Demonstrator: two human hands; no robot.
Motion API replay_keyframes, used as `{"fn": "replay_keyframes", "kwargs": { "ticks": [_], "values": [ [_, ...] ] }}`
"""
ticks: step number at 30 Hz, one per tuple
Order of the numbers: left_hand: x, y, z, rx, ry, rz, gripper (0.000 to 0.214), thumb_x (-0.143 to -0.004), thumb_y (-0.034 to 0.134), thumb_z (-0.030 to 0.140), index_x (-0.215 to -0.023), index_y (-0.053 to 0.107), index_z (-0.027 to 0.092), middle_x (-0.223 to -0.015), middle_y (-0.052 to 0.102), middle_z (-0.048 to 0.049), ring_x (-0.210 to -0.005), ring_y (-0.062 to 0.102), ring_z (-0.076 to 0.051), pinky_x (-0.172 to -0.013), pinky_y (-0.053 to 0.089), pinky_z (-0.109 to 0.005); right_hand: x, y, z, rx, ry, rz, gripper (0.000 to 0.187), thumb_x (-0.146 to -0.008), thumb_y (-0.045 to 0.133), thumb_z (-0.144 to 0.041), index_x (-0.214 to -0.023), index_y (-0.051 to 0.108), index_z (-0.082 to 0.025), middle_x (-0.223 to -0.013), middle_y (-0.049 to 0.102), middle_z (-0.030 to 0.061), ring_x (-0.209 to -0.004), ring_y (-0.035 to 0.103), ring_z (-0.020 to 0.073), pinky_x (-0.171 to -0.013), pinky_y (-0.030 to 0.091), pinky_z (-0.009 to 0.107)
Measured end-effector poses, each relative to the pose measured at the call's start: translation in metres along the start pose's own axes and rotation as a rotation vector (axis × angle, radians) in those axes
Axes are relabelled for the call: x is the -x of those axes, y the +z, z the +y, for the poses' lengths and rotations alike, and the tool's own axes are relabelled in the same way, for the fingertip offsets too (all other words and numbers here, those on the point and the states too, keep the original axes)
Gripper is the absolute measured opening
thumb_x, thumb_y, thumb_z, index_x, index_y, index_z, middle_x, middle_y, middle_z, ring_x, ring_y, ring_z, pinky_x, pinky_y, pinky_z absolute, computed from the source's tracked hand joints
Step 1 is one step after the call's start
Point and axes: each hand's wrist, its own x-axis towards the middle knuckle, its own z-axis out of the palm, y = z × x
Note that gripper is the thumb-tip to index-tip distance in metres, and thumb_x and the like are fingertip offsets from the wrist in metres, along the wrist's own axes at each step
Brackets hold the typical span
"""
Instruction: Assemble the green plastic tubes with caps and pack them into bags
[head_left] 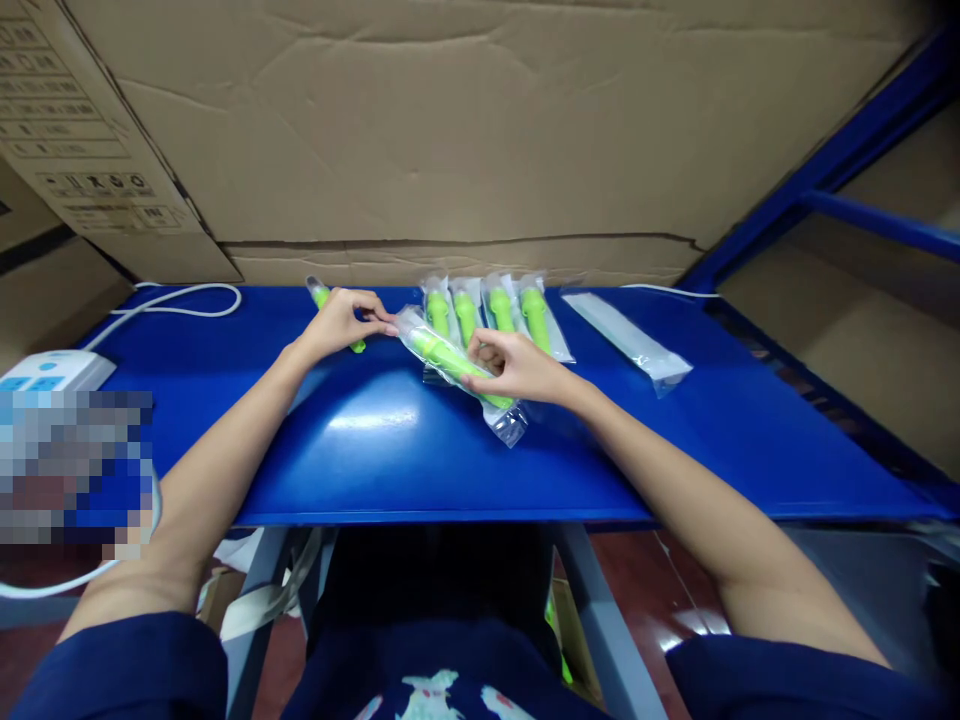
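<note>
A clear plastic bag [507, 424] with a bright green, stick-shaped item [442, 354] inside lies slantwise between my hands. My left hand [346, 322] pinches the bag's upper left end between thumb and fingers. Closed around the lower part of the bagged green item is my right hand [517, 366], thumb in front. Behind it, several similar bagged green items [535, 318] stand in a row side by side. One loose green item with a clear tip [318, 292] lies partly hidden behind my left hand. To the right, a flat white-and-clear bag [628, 338] rests on the table.
The blue table [375, 480] backs onto a large cardboard sheet [450, 140]. A white power strip [64, 372] with a cable [180, 300] sits at the left. A blue metal frame [795, 200] rises on the right.
</note>
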Motion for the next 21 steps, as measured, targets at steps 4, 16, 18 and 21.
{"fn": "replay_keyframes", "kwargs": {
  "ticks": [4, 16, 18, 21],
  "values": [
    [0.0001, 0.0039, 0.0015, 0.008, -0.024, 0.02, 0.042, -0.076, 0.08, 0.058, -0.075, 0.076, 0.016, -0.078, 0.073, -0.0067, -0.071, 0.064, -0.017, -0.073, 0.053, -0.032, -0.0016, 0.0013, -0.0008, 0.011, -0.003, 0.006, 0.029, -0.078, 0.068, -0.035, -0.082, 0.042, -0.023, -0.055, 0.037, -0.0098, -0.052, 0.032, 0.0098, -0.053, 0.022, 0.025],
    [-0.0009, 0.0089, -0.0044, 0.274, -0.161, 0.104, 0.045, -0.073, 0.08, 0.058, -0.086, 0.069, 0.015, -0.083, 0.074, -0.0072, -0.074, 0.07, -0.017, -0.071, 0.057, -0.029, -0.0037, -0.0022, 0.0001, 0.256, -0.045, 0.084, 0.027, -0.081, 0.066, -0.034, -0.086, 0.041, -0.024, -0.063, 0.044, -0.006, -0.055, 0.039, 0.0118, -0.055, 0.026, 0.027],
    [-0.0001, 0.0082, -0.002, 0.247, -0.136, 0.048, 0.046, -0.079, 0.075, 0.058, -0.099, 0.069, 0.017, -0.078, 0.072, -0.0047, -0.072, 0.07, -0.017, -0.07, 0.057, -0.029, -0.0023, -0.0001, -0.0023, 0.463, -0.045, 0.089, 0.024, -0.08, 0.066, -0.031, -0.088, 0.045, -0.022, -0.067, 0.052, -0.0025, -0.058, 0.042, 0.013, -0.056, 0.026, 0.027],
    [0.0013, 0.0079, 0.0049, 0.065, -0.053, -0.017, 0.052, -0.089, 0.064, 0.054, -0.126, 0.065, 0.018, -0.069, 0.068, -0.0005, -0.066, 0.067, -0.017, -0.069, 0.054, -0.029, -0.0001, 0.0032, -0.0069, 0.665, -0.029, 0.031, 0.019, -0.081, 0.063, -0.028, -0.095, 0.053, -0.02, -0.075, 0.063, 0.0028, -0.06, 0.047, 0.0146, -0.057, 0.026, 0.028]
  ]
}}
